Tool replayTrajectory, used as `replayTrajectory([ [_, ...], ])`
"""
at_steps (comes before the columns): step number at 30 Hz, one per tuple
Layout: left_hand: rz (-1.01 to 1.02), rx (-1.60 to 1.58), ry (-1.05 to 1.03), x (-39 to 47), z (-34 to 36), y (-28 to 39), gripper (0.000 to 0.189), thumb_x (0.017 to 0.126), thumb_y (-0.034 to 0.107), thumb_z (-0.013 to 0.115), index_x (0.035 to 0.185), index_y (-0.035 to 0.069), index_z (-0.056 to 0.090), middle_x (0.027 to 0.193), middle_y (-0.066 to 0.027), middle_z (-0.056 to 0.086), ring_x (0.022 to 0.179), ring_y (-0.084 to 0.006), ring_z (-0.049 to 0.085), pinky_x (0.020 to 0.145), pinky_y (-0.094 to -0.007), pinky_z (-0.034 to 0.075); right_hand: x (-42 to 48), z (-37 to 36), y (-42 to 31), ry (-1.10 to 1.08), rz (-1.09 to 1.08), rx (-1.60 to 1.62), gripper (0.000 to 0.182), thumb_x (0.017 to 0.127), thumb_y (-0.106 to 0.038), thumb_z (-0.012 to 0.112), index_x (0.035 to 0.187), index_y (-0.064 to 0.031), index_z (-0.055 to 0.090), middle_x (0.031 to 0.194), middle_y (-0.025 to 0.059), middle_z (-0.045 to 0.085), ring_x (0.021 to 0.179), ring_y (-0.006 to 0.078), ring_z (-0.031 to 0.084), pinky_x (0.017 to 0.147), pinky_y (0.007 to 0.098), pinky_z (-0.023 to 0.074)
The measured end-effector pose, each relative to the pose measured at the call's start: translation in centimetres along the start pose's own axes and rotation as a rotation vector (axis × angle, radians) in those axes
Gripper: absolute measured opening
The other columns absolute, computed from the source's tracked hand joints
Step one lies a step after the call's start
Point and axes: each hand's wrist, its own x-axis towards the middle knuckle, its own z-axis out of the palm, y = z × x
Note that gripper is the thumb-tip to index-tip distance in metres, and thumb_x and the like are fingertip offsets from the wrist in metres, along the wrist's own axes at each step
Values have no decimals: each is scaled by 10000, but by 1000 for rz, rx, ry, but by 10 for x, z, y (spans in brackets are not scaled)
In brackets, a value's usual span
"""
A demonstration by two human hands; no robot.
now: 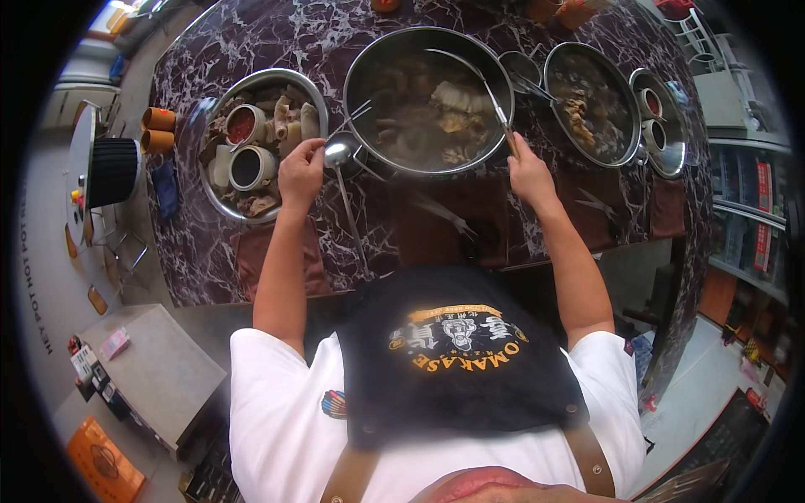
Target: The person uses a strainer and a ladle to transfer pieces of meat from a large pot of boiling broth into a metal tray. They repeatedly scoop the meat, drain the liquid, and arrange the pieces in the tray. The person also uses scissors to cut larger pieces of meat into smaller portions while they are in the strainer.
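My left hand (303,173) grips a thin two-pronged metal fork (356,115), its tips at the left rim of a large steel pot (429,170). My right hand (531,173) holds the wooden handle of a long metal hook (500,113); its curved end reaches over the pot. Cloudy broth fills the pot, with pale folded offal (462,97) and brown meat pieces (462,126) at its right side. Beside my left hand lies a steel ladle (339,154), its handle pointing toward me. Left of that hand, a steel basin (319,100) holds cut offal, a red sauce cup (244,126) and a dark sauce cup (251,168).
To the right stand a second pot of broth and meat (575,126) and a basin with two sauce cups (676,148). A strainer (521,68) sits between the pots. Scissors (449,217) and more scissors (596,204) lie on brown cloths. Brown cups (157,130) stand far left on the marbled table (277,38).
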Motion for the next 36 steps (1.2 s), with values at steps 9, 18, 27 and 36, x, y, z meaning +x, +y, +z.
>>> replayTrajectory([
  [9,-36,-96,28,-32,4,3,174,921,186,669,1046,93,747,703,-76,650,611,-179,602,611,-325,473,-100,-38,-41,-69,-61,21,620,933,-122,555,1525,-126,372,905,244,686,815,462,653,701,547,505],
  [18,-96,-189,85,-34,-12,-24,186,922,134,670,1084,74,740,718,-12,645,629,-94,552,605,-272,456,-85,-82,-46,178,-159,204,608,918,-34,573,1499,-163,454,1165,235,675,1011,423,664,832,456,538],
  [27,-67,-225,74,-34,-2,-31,179,941,152,668,1078,63,741,700,-3,619,620,-82,533,595,-262,444,45,-19,-36,166,-344,-453,639,922,-102,495,1520,-314,419,735,126,603,669,361,654,641,473,555],
  [36,-174,-395,82,-65,-6,-48,177,947,125,666,1090,37,722,714,30,589,625,-46,498,564,-225,396,62,-66,-9,-329,46,253,566,885,-84,530,1450,-102,495,819,71,613,706,149,567,634,302,475],
])
